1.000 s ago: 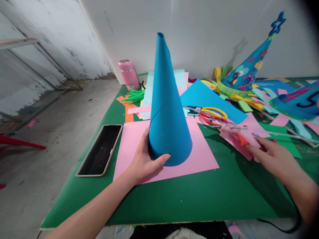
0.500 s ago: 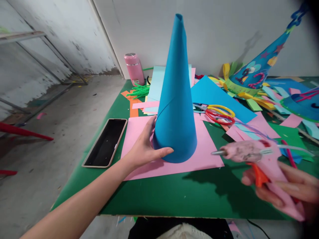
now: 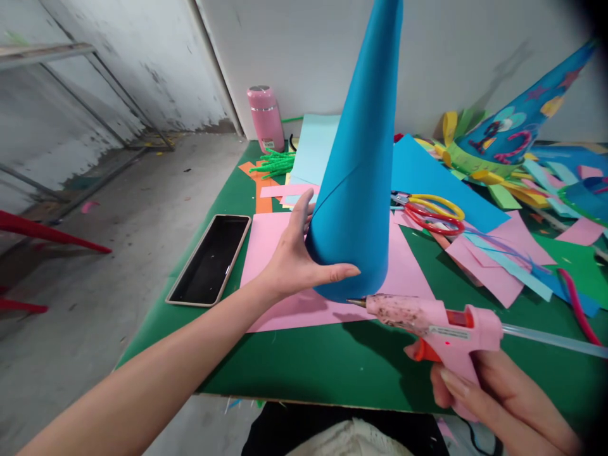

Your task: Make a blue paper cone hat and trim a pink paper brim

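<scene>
A tall blue paper cone (image 3: 358, 183) stands over a pink sheet of paper (image 3: 266, 310), leaning a little to the right, its tip cut off by the top of the view. My left hand (image 3: 304, 259) grips the cone low on its left side, thumb across the front and fingers behind. In my right hand (image 3: 479, 386) is a pink hot glue gun (image 3: 427, 320) with an orange trigger and a clear glue stick in its back. Its metal nozzle points left, close to the cone's front bottom edge; whether it touches I cannot tell.
A phone (image 3: 209, 259) lies left of the pink sheet. Behind are a pink bottle (image 3: 266, 120), green pipe cleaners (image 3: 275, 163) and light blue paper (image 3: 313, 145). Scissors (image 3: 434, 212), paper scraps (image 3: 498, 253) and a decorated cone hat (image 3: 513, 130) fill the right side of the green table (image 3: 332, 367).
The glue gun has moved left to the cone's bottom edge. The cone has tilted to the right and looks nearer, my left hand still on it. The view has shifted slightly.
</scene>
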The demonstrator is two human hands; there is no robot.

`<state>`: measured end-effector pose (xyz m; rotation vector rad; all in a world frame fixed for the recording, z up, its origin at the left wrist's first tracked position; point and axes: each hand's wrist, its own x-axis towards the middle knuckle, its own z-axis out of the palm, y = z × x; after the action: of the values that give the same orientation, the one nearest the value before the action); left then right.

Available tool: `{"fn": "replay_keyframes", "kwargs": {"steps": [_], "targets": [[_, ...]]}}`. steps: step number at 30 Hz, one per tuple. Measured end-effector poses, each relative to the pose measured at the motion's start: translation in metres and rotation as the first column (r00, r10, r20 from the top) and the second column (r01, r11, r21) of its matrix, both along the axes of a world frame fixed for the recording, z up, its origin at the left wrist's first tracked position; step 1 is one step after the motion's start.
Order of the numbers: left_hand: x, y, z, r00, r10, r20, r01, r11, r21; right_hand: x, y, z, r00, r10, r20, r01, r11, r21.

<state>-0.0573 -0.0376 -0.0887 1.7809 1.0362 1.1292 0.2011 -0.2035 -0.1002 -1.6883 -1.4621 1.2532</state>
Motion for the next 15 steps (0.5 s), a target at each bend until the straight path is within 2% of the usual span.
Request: {"fn": "replay_keyframes", "kwargs": {"steps": [3,6,11,15], "targets": [[0.001,0.001,0.001,1.0,0.013,-0.017,-0.012,1.0,0.01,-0.004,0.002,-0.003,0.998,0.038,0.04,-0.039,0.999,0.015],[0.001,0.001,0.0,1.0,0.014,-0.02,-0.014,1.0,0.018,-0.007,0.006,-0.003,0.992,0.097,0.087,-0.106,0.988,0.115],[0.002,0.001,-0.002,1.0,0.02,-0.014,-0.019,0.999,0.033,-0.014,0.01,0.0,0.957,0.063,0.284,-0.137,0.959,0.249],[0.004,0.0,-0.001,0.999,0.044,0.004,-0.043,0.998,-0.034,-0.014,0.004,-0.006,0.898,0.038,0.438,-0.205,0.917,0.342]]}}
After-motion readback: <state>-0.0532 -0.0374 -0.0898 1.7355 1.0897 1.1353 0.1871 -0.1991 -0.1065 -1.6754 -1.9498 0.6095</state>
